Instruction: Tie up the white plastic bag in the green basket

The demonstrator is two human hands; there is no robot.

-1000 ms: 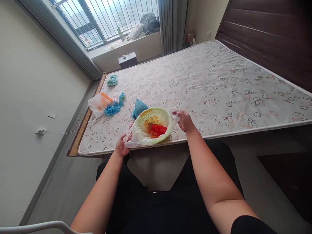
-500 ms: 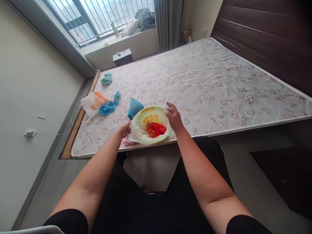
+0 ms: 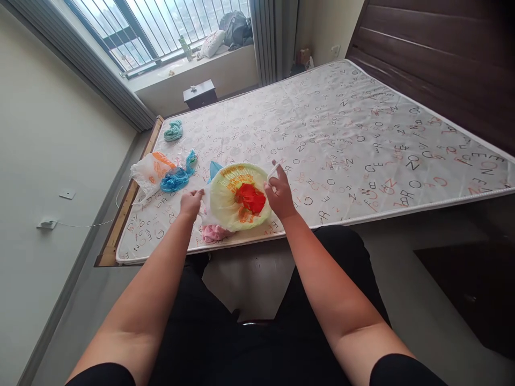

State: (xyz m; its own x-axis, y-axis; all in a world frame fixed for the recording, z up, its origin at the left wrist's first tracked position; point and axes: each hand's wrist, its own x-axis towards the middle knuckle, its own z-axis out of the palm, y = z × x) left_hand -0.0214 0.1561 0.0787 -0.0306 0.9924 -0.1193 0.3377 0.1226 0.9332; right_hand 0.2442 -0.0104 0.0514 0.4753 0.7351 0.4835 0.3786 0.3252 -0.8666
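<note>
A yellow-green basket (image 3: pixel 263 217) lined with a translucent white plastic bag (image 3: pixel 219 201) tilts over the mattress's near edge. Red plastic (image 3: pixel 251 198) lies inside it. My left hand (image 3: pixel 191 203) is closed at the basket's left, pinching the edge of the bag. On the right, my right hand (image 3: pixel 280 193) is closed on a white loop of the same bag at the basket's rim. A pink cloth (image 3: pixel 214 234) lies beneath the basket's lower left. Behind the basket a blue bag (image 3: pixel 214 168) shows in part.
On the patterned mattress (image 3: pixel 322 134) are a white and orange bag (image 3: pixel 151 170), a crumpled blue bag (image 3: pixel 176 179) and a green cloth (image 3: pixel 174 131). A small nightstand (image 3: pixel 200 94) stands beyond, under the window. A dark headboard (image 3: pixel 434 59) rises at the right.
The basket has tilted and shifted slightly up and left. My left hand has moved left, away from the rim, drawing the bag outward. More of the pink cloth shows; less of the blue bag does.
</note>
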